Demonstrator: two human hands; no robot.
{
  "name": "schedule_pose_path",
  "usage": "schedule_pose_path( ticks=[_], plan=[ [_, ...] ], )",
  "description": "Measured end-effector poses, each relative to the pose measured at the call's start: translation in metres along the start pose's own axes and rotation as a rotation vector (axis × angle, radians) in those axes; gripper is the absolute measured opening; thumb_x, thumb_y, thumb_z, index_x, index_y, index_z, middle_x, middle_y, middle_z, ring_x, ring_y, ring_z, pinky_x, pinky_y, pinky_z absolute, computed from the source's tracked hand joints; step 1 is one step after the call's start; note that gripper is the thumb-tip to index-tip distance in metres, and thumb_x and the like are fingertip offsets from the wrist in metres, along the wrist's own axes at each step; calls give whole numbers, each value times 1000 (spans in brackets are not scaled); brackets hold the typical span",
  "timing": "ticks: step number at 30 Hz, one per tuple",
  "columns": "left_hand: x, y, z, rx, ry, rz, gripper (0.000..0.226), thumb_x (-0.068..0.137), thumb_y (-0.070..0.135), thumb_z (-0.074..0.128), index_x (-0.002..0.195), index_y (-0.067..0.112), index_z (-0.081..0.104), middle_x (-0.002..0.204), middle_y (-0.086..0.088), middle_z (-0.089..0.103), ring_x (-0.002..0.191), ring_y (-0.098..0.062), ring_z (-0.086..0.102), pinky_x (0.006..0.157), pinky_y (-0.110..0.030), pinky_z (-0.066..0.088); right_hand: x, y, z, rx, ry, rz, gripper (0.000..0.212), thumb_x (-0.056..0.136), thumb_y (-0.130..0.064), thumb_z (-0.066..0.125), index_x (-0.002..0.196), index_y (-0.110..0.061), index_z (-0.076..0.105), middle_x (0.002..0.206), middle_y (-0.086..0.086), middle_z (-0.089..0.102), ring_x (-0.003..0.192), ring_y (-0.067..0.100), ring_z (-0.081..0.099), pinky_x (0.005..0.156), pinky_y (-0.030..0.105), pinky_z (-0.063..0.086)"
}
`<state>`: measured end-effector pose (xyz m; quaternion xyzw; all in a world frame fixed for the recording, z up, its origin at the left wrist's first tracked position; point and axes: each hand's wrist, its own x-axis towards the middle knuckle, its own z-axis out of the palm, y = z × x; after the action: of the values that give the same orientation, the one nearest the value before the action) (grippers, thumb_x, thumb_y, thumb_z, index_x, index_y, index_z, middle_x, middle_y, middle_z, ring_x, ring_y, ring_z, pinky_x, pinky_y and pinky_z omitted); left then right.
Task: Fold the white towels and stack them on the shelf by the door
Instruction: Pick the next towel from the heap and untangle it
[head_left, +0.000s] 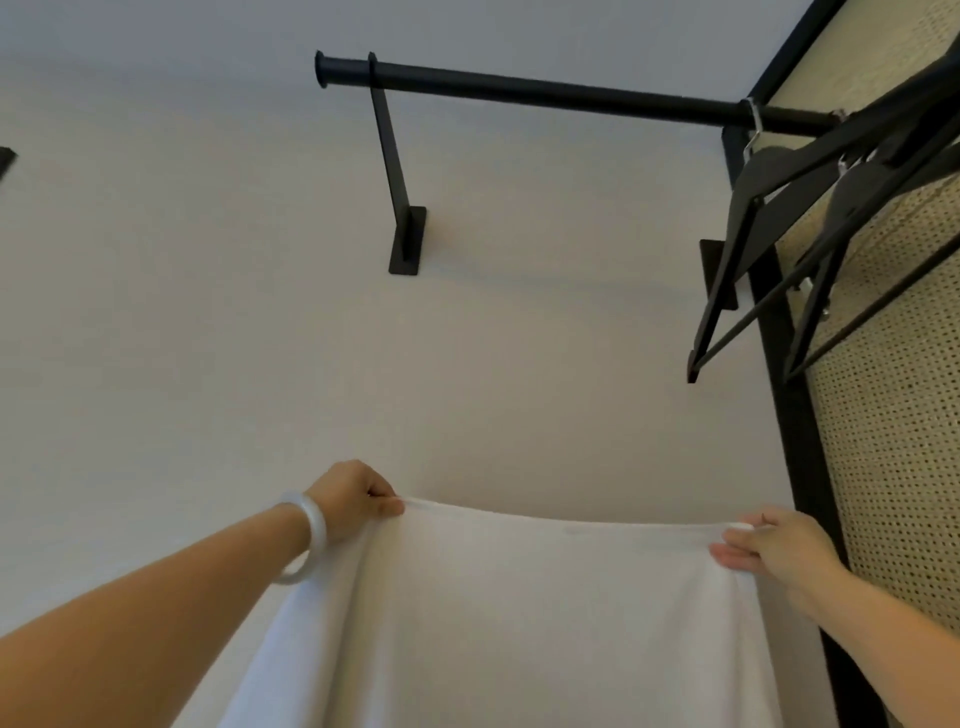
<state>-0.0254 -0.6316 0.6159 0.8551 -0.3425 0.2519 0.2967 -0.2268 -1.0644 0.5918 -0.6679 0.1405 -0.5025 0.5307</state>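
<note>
The wall (260, 312) fills the view behind both hands. A black rail (519, 91) on a bracket (400, 208) runs well above the fingers, and black hangers (779, 208) hang from it above the right hand, in front of a cane panel (883, 441).

The white towel (493, 613) hangs spread between the two hands, its top edge sagging slightly from one set of fingers to the other and its body dropping below them out of view. Holding it by the two upper corners likely serves to square the cloth before the first fold (the shelf and door are not visible).

The left hand (350, 501) is raised with the forearm extended up and forward, knuckles toward the wall; thumb and curled fingers pinch the left corner. A pale bangle (311, 535) sits at that wrist.

The right hand (769, 545) reaches forward at about the same height, its fingers (727, 558) folded over the right corner and pressing the cloth against the thumb.
</note>
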Motion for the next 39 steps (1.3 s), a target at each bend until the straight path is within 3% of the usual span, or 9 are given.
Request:
schedule_pose_path(
  ticks=[3,7,12,14,17,19,23,28,39],
  plan=[
    [25,13,-12,-69,218,60,27,91,24,69,65,15,66,69,2,63,69,-10,52,62,-19,35,23,-28,2,150,67,-146,12,90,11,60,93,0,55,100,29,68,69,23,74,73,28,59],
    [37,26,-36,-70,396,203,19,93,25,66,90,9,76,85,2,69,84,-15,60,72,-21,37,13,-65,-8,299,46,-274,16,91,7,61,106,8,56,97,26,69,67,17,74,64,18,59],
    [-44,-22,36,48,147,283,29,95,41,60,103,18,75,101,9,71,97,-9,63,81,-1,34,-57,30,-24,221,-99,-56,42,65,-7,86,95,6,60,96,29,69,87,38,72,64,22,60],
    [-95,-50,86,75,-17,251,39,92,54,46,107,29,72,105,12,71,99,-8,63,85,-6,37,-94,86,-30,158,-128,77,75,34,-29,100,88,5,61,87,26,71,77,31,74,68,24,61],
    [-172,-84,160,59,-200,140,10,93,53,41,100,52,48,99,16,67,90,-5,62,83,-19,44,-152,164,-39,170,-158,274,68,48,-18,99,91,13,57,86,30,68,62,21,73,64,21,60],
    [-220,-98,198,12,-221,82,9,100,40,45,104,46,40,100,16,64,90,-3,59,83,-22,45,-181,210,-49,163,-154,354,83,27,-31,103,84,8,56,83,27,69,65,24,74,62,21,60],
    [-306,-101,237,149,-342,102,18,99,44,36,109,44,51,98,14,60,90,-5,57,85,-21,45,-246,260,-79,20,-157,489,13,80,10,71,89,5,62,104,31,68,85,28,74,74,28,61],
    [-408,-104,264,116,-298,233,20,83,37,45,91,39,64,81,17,62,67,-6,62,54,-20,52,-347,288,-126,-286,-208,559,13,77,-2,77,87,-8,72,95,0,76,98,20,70,95,45,52],
    [-571,-70,275,15,-532,244,16,85,28,47,81,29,63,94,17,47,79,6,45,52,-17,50,-490,329,-192,-639,-355,723,14,82,-5,75,72,-13,68,95,-7,68,95,8,62,89,33,46]
  ],
)
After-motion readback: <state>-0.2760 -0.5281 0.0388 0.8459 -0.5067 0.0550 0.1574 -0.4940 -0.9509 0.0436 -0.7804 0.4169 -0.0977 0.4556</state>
